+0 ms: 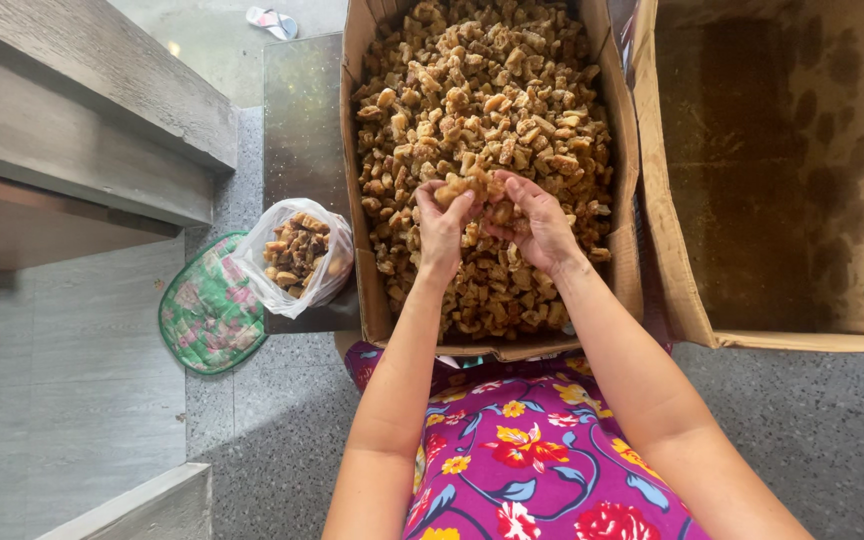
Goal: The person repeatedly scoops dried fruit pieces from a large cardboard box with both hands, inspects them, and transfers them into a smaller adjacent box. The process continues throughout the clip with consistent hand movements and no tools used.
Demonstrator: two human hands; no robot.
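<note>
Both hands sit at frame centre, over the box (367,300) of fried pieces (482,90). Left hand (442,228): fingers curled shut round a clump of pieces, thumb pressed over the top. Right hand (537,222): fingers bent inward, closed on pieces at the same clump; the two hands touch at the fingertips. Both hands are raised slightly above the heap, wrists over the lower part of the box.

Box: tall cardboard, open top, filled close to the rim across its whole width. Near edge presses against the lap (532,450) in flowered cloth at lower centre. Left wall stands beside a dark worktop (302,110); right wall is touching or just beside a second box (752,190), empty inside, with dark grease stains on its floor and walls.

Bag (297,255): clear plastic, mouth open, partly filled with the same pieces, at left of centre, just beside the box's left wall. It overlaps a green patterned mat (207,310) on the floor.

Open room: grey floor (272,430) at lower left and lower right. A stone step (82,110) bounds the upper left. A sandal (274,20) lies at the top edge, well apart from the hands
</note>
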